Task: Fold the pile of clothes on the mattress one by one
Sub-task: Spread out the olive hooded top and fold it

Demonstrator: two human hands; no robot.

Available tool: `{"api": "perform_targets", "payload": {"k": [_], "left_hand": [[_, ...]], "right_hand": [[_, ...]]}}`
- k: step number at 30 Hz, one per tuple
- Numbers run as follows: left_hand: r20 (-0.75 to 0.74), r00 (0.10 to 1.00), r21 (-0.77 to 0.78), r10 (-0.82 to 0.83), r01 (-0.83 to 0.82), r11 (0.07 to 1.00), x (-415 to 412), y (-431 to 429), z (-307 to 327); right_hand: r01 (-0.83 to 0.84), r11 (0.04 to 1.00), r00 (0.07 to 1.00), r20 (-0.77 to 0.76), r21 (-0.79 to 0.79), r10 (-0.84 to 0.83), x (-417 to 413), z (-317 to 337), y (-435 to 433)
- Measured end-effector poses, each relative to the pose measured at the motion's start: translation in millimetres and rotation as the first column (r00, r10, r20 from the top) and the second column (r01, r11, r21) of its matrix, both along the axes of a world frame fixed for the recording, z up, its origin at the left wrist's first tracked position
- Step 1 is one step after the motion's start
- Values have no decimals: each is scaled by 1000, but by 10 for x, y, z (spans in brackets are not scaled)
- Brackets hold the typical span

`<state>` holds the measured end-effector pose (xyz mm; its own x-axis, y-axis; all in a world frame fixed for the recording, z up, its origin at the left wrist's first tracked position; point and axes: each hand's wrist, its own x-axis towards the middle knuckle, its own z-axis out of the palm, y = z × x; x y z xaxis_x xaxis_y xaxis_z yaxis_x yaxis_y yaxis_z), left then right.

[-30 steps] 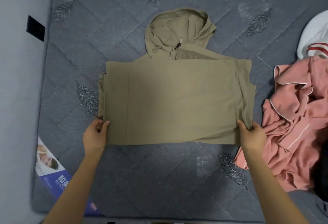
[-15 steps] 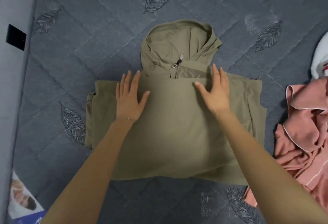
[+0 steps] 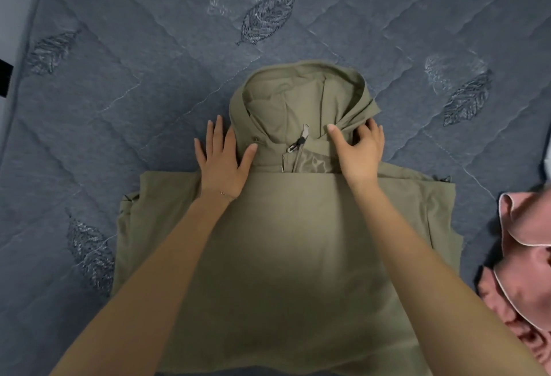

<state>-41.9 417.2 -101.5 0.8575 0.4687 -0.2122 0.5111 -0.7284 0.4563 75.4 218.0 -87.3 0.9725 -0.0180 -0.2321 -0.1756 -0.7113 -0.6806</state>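
An olive hooded jacket (image 3: 286,256) lies on the grey-blue quilted mattress (image 3: 149,83), its body folded into a rectangle and its hood (image 3: 298,95) spread flat beyond the fold. My left hand (image 3: 222,161) rests flat at the hood's left base, fingers straight, partly on the mattress. At the hood's right base my right hand (image 3: 359,152) lies with the thumb on the collar and the fingers bent over the hood's edge. A zipper pull (image 3: 301,140) shows between the two hands.
A crumpled pink garment with white piping (image 3: 524,271) lies at the right edge, close to the jacket's right side. A pale wall with a dark plate (image 3: 4,77) runs along the mattress's left edge. Bare quilted mattress stretches beyond the hood.
Both hands left the jacket's near corners, passed flat over the folded body and now lie at the base of the hood. The camera has come closer.
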Motion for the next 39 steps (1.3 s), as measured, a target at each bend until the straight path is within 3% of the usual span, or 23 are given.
{"api": "perform_targets", "payload": {"k": [4,7,10,15,18,21,25,27,30,31,33,36,39], "left_hand": [[128,957,-317,259,-209,925,329,-12,159],[269,894,-425,359,-224,877,517,-24,272],[323,841,-533,435,-218,818,595,-27,331],[281,718,-817,637,-169,551,428,82,368],[229,778,-887,586,-81,454,139,182,338],[203,876,-834,438,-80,546,-209,313,289],[161,978,-682,129,16,731,-516,432,301],[104,994,-675,15,60,735,-564,438,327],[26,994,-692,-109,96,715,-554,471,402],[11,995,-703,-99,78,707,-537,486,422],[-4,1000,-710,11,-11,704,-510,484,441],[-46,996,-545,73,-87,834,-412,349,491],[-91,995,-311,-51,20,950,-292,205,478]], "right_hand": [[151,981,988,-11,121,-151,172,116,60],[226,940,972,-127,255,-199,233,172,34],[236,901,971,-135,364,-199,190,268,-31],[231,750,973,-165,620,-164,42,304,-170],[298,584,947,-309,755,-83,-25,320,-280],[237,579,948,-315,780,37,-110,342,-439],[197,749,914,-395,633,93,-315,328,-694],[175,792,884,-447,585,135,-362,330,-824],[304,652,768,-584,694,264,-321,425,-900],[311,649,734,-609,694,301,-298,445,-914],[205,770,692,-646,605,323,-271,461,-902],[20,938,754,-622,345,213,-303,468,-775],[-89,968,861,-471,233,192,-359,479,-619]]}}
